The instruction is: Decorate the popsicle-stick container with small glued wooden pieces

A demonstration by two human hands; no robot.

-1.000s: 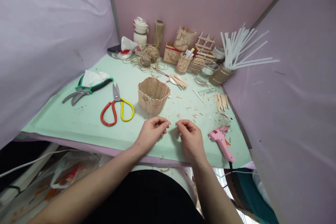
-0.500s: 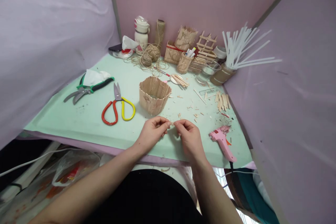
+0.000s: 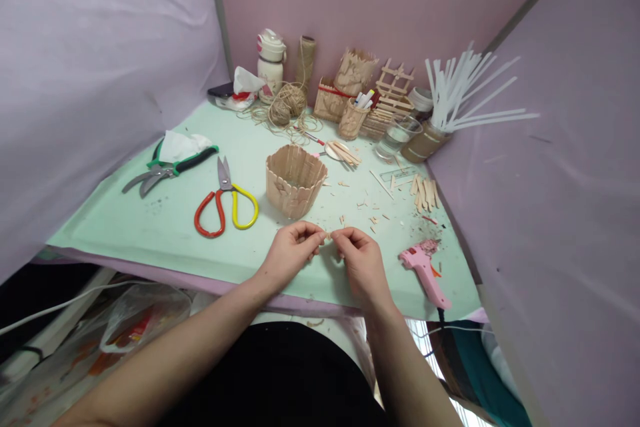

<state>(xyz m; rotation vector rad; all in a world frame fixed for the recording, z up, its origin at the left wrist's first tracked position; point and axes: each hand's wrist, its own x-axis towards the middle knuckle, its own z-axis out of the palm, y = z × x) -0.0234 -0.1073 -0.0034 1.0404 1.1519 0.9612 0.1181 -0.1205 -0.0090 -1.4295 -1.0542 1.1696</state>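
Between my fingertips is a tiny pale piece point(image 3: 328, 236), seemingly wood, mostly covered by the fingers. My left hand point(image 3: 294, 252) pinches it from the left, and my right hand point(image 3: 361, 259) pinches it from the right. Both hands are closed, just above the green tabletop near its front edge. Right behind them stands a basket made of craft sticks point(image 3: 294, 187), upright, with a scalloped rim. To its left lie scissors point(image 3: 225, 197) with one red and one yellow handle, blades apart. A pink glue gun point(image 3: 425, 270) lies to the right of my right hand.
Pruning shears point(image 3: 170, 167) lie at the left under a white tissue. Wood scraps and craft sticks point(image 3: 425, 192) are scattered on the right. Along the back stand a white bottle point(image 3: 271, 67), twine balls point(image 3: 287, 103), stick-made boxes, a glass of water point(image 3: 397, 139) and white glue sticks point(image 3: 450, 97).
My hands stay pinched together in nearly the same place. The view has shifted very slightly; nothing on the table has visibly moved.
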